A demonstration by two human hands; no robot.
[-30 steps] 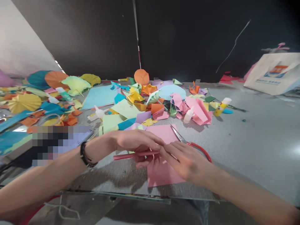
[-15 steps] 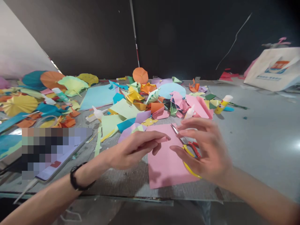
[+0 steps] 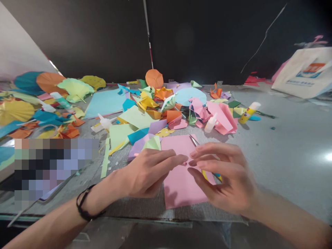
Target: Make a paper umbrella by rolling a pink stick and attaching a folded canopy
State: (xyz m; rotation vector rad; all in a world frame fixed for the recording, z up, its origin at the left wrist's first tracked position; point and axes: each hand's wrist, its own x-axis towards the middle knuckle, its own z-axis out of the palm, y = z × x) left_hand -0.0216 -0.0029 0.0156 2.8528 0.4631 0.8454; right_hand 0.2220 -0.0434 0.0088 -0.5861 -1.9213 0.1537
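My left hand (image 3: 151, 171) has its fingers pressed together in a pinch on a small pink paper piece (image 3: 184, 162), just above a pink sheet (image 3: 178, 186) lying flat at the table's near edge. My right hand (image 3: 225, 180) hovers over the sheet's right side with fingers curved and apart. Its fingertips almost meet those of the left hand and I see nothing in them. Scissors (image 3: 194, 140) lie under the right hand; only the blade tip and a bit of yellow handle show. A dark band circles my left wrist.
A heap of coloured paper scraps and folded shapes (image 3: 166, 110) fills the table's middle and left. Small glue bottles (image 3: 210, 123) and a yellow glue stick (image 3: 248, 113) lie among them. Paper fans (image 3: 75, 88) sit far left, a white bag (image 3: 303, 72) far right.
The long pink rolled strip both hands held a second ago is gone from view. My right hand lifted off the table, opened, and came back beside the left fingertips over the scissors.
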